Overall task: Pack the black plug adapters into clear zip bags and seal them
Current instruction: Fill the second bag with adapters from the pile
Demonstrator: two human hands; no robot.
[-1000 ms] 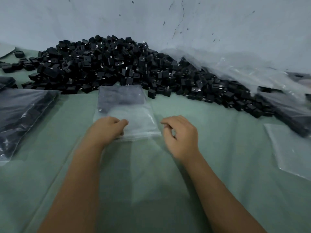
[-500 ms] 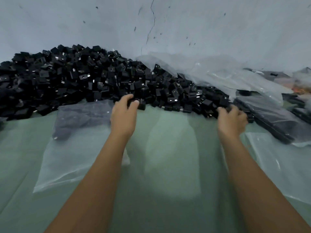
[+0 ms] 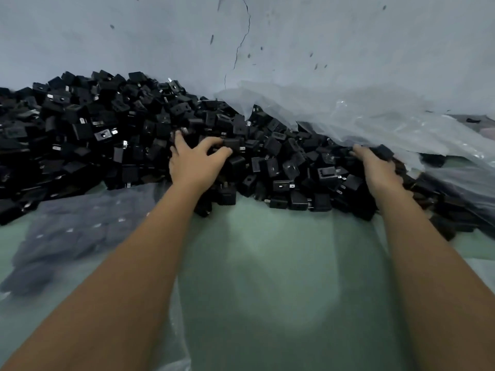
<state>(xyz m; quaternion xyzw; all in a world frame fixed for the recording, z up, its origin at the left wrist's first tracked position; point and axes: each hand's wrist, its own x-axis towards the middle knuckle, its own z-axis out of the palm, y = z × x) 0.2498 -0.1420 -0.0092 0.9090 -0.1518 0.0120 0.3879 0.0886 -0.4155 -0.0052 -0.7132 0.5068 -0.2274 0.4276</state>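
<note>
A big heap of black plug adapters runs along the wall across the green table. My left hand lies spread on the heap's front edge, fingers curled over a few adapters. My right hand reaches into the heap further right, fingers hooked round adapters near the plastic sheet. A clear zip bag, partly filled with dark adapters, lies flat at the lower left beside my left forearm.
A large crumpled clear plastic sheet drapes over the heap's right end against the grey wall. More plastic with dark contents lies at the far right edge.
Both hands left the zip bag and reached forward into the heap. The view has moved closer, and the hands now dig deeper among the adapters.
</note>
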